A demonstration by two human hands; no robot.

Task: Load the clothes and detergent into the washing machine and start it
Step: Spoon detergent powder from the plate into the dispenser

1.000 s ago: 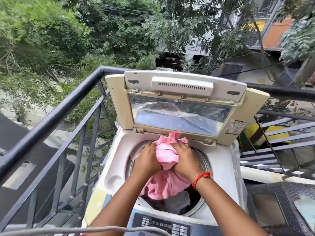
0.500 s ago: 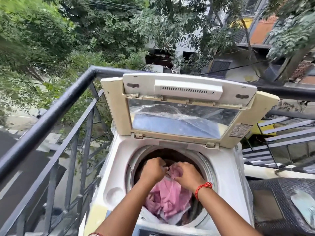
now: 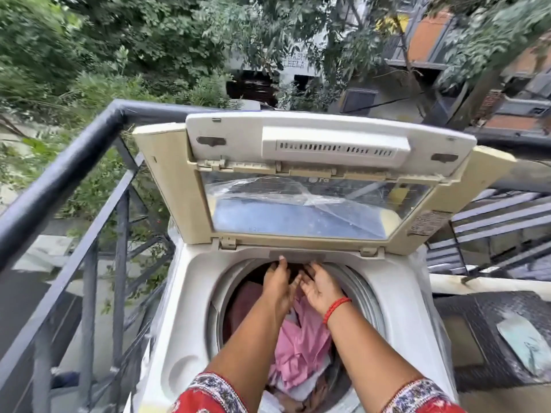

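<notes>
Both hands are hovering with fingers spread, holding nothing, over the round drum of the white top-loading washing machine (image 3: 190, 296): left hand (image 3: 278, 286), right hand (image 3: 320, 286). The crumpled pink garment (image 3: 298, 347) is lying inside the drum beneath them.

A white top-loading washing machine (image 3: 190, 296) stands on a balcony with its yellowed folding lid (image 3: 301, 186) raised upright, the clear window panel facing the camera. Its round drum (image 3: 362, 289) is open and partly filled with clothes. A crumpled pink garment (image 3: 298, 347) lies on top of the load, towards the near side. A dull reddish-brown garment (image 3: 244, 302) sits against the drum's left wall, and pale white fabric (image 3: 301, 389) shows beneath the pink one at the near edge.
</notes>
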